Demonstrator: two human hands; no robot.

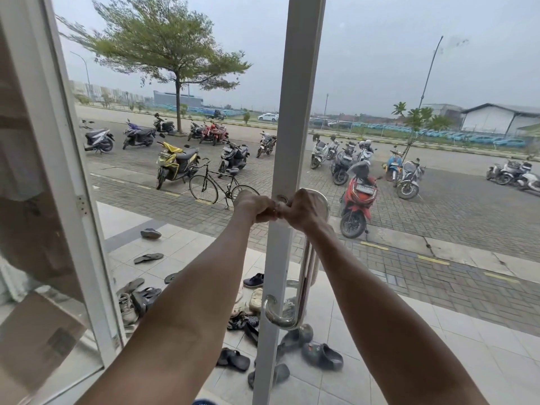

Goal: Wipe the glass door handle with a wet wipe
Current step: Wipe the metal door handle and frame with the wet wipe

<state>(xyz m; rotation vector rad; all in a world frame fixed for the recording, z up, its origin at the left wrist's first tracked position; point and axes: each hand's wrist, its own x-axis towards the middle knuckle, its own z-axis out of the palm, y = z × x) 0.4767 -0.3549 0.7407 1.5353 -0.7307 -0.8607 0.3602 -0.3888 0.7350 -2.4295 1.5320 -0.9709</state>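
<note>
As left hand (254, 207) and right hand (301, 210) meet atop door handle (306, 276), fingers (267, 211) curled, hold unclear, scooter plate (365, 190) blurred.

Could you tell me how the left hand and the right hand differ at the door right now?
The right hand curls over the top bend of the handle; the left hand is off the handle, mostly left of the door frame. The right hand hides the handle's top; the left hand covers none of it. Both are fisted, with their fingers meeting; no wipe shows.
</note>
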